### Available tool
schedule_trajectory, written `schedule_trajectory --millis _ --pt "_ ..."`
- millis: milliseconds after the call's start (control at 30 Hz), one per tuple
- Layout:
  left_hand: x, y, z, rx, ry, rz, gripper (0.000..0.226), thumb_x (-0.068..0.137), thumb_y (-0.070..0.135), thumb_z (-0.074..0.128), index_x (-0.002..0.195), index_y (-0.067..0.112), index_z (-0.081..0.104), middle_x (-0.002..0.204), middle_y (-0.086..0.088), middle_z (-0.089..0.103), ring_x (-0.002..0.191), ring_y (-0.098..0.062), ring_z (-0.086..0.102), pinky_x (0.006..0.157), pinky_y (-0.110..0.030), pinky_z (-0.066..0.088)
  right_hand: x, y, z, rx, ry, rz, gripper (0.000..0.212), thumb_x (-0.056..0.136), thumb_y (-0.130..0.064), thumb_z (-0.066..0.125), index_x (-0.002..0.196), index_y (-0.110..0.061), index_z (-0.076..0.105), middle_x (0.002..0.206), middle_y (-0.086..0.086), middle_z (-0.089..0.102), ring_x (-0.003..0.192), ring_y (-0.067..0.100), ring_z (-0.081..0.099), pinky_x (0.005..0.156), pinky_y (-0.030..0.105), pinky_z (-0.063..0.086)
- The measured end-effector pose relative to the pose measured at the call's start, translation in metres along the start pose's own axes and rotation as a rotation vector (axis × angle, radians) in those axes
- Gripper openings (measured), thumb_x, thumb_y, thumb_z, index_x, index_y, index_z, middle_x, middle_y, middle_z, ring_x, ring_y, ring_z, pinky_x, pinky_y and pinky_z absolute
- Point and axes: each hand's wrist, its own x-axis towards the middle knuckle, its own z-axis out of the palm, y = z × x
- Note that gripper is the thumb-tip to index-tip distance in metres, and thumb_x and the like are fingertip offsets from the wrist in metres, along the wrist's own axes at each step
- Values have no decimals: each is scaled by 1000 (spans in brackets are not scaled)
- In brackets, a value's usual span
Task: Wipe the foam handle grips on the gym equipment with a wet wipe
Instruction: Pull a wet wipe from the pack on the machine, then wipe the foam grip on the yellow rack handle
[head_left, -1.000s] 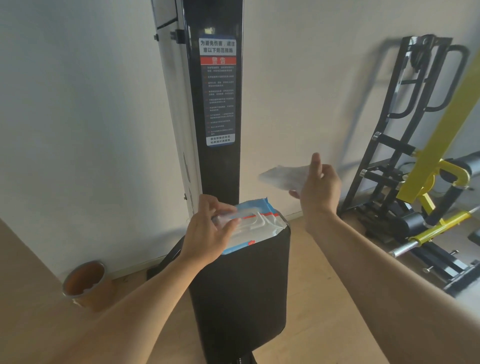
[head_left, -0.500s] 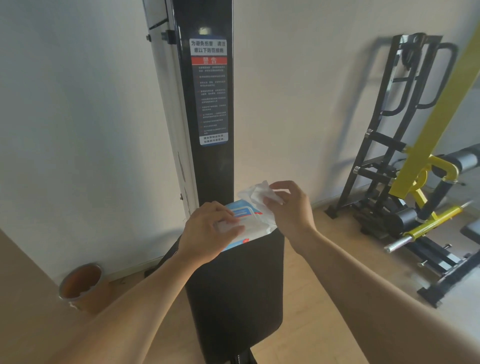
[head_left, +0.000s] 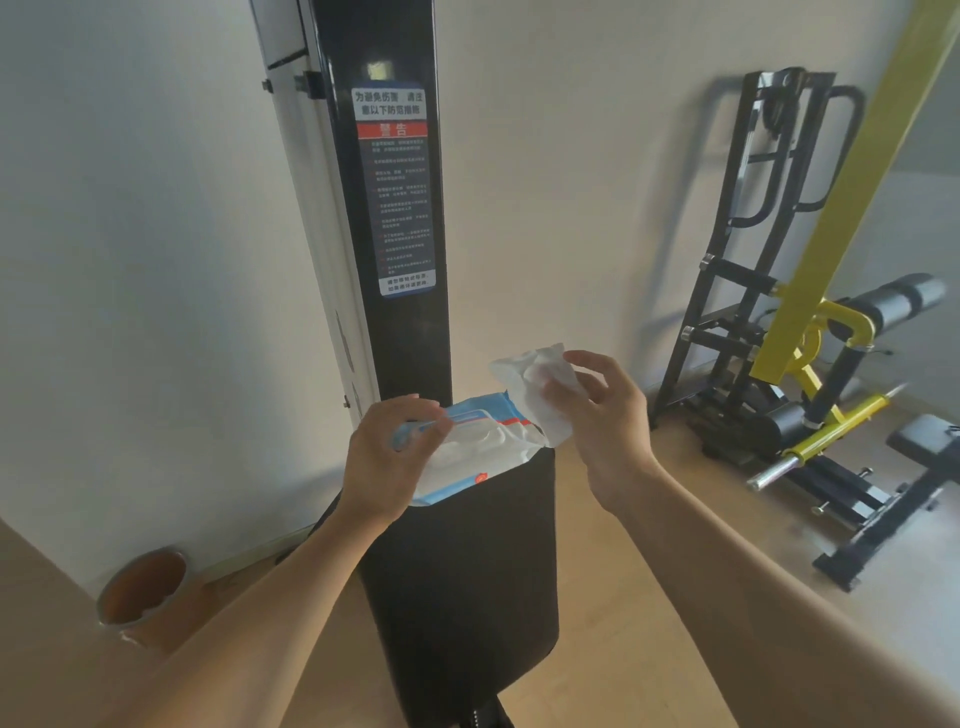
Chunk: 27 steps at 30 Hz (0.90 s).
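Observation:
A blue and white pack of wet wipes (head_left: 483, 449) lies on top of the black weight-stack housing (head_left: 462, 571) of a gym machine. My left hand (head_left: 387, 457) grips the pack's left end, thumb and fingers near its flip lid. My right hand (head_left: 597, 415) holds a white wet wipe (head_left: 537, 387) between thumb and fingers, just above the pack's right end. Black foam grips (head_left: 904, 299) sit on the yellow and black machine at the right, away from both hands.
A tall black column (head_left: 384, 208) with a warning label rises behind the pack. A black rack (head_left: 753, 234) leans on the wall at right. A yellow bar (head_left: 841, 208) slants across the upper right. A brown roll (head_left: 143, 587) lies on the floor at left.
My right hand swung in from the right with the wipe to the pack's right end, then lifted the wipe slightly. My left hand stayed on the pack.

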Motion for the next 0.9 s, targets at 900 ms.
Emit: schedule_trajectory --millis 900 --pt "-142 169 288 -387 -281 -497 18 97 39 58 108 32 71 103 5 76 100 -24 72 89 -54 59 -47 20 -323 198 -323 582 34 92 -31 68 112 -4 71 96 11 70 85 22 67 88 36 55"
